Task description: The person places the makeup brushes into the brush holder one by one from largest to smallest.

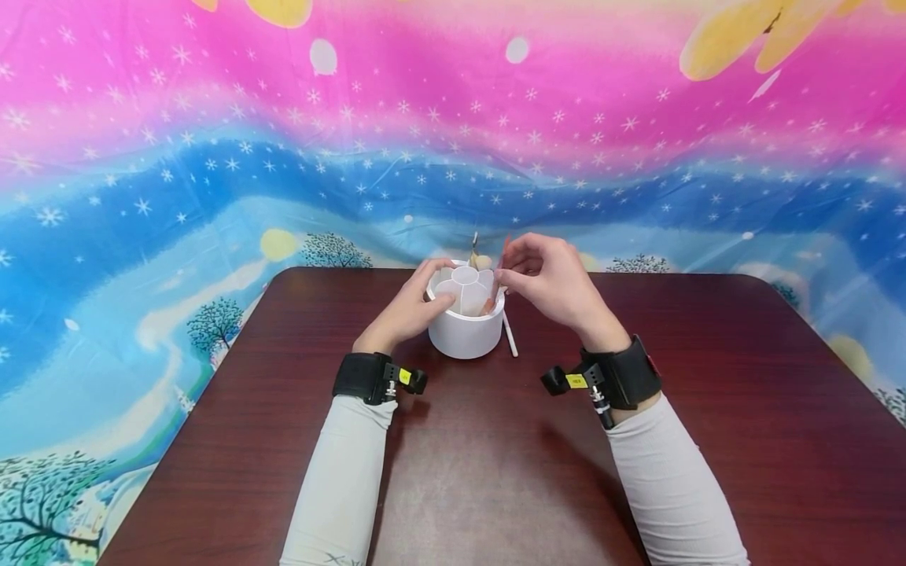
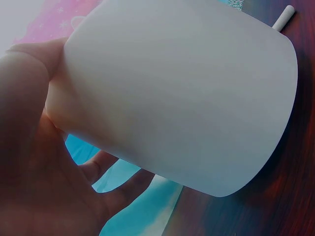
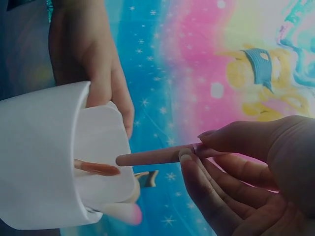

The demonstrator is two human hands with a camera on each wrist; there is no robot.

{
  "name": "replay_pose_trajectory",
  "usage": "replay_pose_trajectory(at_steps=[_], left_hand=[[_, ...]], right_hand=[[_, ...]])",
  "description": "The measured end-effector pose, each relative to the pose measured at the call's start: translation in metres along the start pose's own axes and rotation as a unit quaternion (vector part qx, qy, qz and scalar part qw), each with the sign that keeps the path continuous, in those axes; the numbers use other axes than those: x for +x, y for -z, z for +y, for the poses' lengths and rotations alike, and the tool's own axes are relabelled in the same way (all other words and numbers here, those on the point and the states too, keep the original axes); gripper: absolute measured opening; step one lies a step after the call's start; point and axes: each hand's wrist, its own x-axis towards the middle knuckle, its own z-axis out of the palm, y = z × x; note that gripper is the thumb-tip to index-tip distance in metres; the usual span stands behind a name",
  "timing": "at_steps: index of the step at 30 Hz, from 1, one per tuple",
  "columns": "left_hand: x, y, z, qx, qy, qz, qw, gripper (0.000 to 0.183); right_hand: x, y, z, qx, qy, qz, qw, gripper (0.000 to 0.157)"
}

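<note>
A round white makeup brush holder (image 1: 464, 334) with inner dividers stands near the table's far edge. My left hand (image 1: 414, 308) grips its left side, thumb at the front rim and fingers around the back. My right hand (image 1: 548, 277) pinches a slim pink makeup brush (image 3: 152, 157) between thumb and fingertips, above the holder's right side. The brush's rounded handle end points down toward the opening; its other end is mostly hidden by the hand. Inside the holder are a brush with orange-brown bristles (image 3: 101, 168) and one with a pink-tipped white head (image 3: 123, 212).
A thin white stick (image 1: 511, 338) lies on the dark reddish table (image 1: 467, 472), just right of the holder. Beige and gold tops of other items (image 1: 481, 261) show at the holder's back. A colorful printed cloth (image 1: 453, 157) hangs behind the table.
</note>
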Motion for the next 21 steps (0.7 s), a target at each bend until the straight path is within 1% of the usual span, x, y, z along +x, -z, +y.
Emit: replay_pose_trajectory(at_steps=[2,8,11,15,21], left_hand=[[0.000,0.000,0.000,0.000,0.000,0.001,1.0000,0.040],[0.000,0.000,-0.001,-0.008,0.003,-0.001,1.0000,0.041],[0.000,0.000,-0.001,-0.013,0.000,-0.003,0.9999,0.042],[0.000,0.000,0.000,-0.018,-0.004,-0.003,0.9998,0.042],[0.000,0.000,0.000,-0.015,-0.002,-0.003,0.9999,0.042]], right_hand=[[-0.001,-0.003,-0.003,0.006,0.007,0.001,1.000,0.018],[0.008,-0.015,0.025,0.010,0.019,-0.009,1.000,0.019],[0.010,-0.020,0.033,0.012,0.018,-0.019,1.000,0.018],[0.011,-0.022,0.036,0.008,0.013,-0.022,1.000,0.017],[0.011,-0.018,0.035,-0.008,0.004,-0.006,1.000,0.021]])
